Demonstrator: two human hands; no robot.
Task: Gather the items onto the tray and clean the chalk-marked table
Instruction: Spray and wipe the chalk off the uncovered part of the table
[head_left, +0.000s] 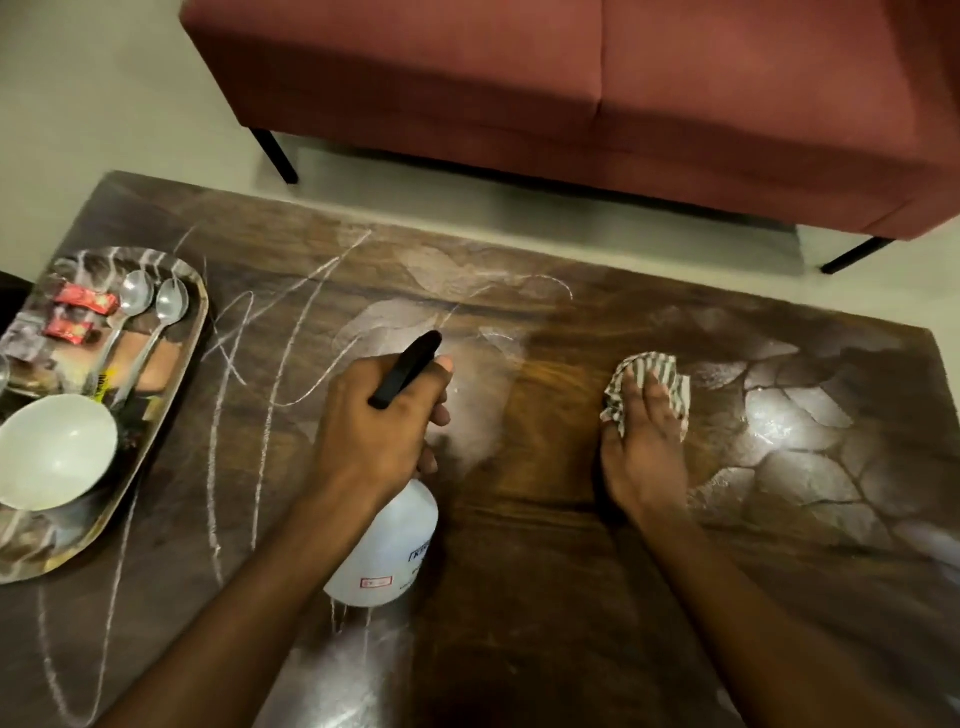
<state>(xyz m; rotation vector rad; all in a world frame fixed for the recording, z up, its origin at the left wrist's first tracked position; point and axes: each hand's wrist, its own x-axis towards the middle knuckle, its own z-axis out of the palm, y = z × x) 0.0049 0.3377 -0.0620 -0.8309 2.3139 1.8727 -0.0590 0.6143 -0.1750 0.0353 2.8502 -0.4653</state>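
Dark wood table (545, 545), white chalk scribbles (270, 395) left of left hand (379, 415), wet smears (795, 421) right of right hand (644, 447). Left hand grips 1 spray bottle (387, 540); right hand flat, pressing 1 striped cloth (660, 371). Tray (200, 312) far left of left hand: 2 spoons (136, 299), 2 red wrappers (85, 299), 1 white bowl (52, 452)

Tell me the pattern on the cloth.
The cloth is striped, dark on white, seen in the head view.

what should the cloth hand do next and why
Probably slide the right hand with the striped cloth leftward into the hazy patch ahead of the spray bottle the left hand grips: chalk lines show there and toward the tray, while the right side looks wet.
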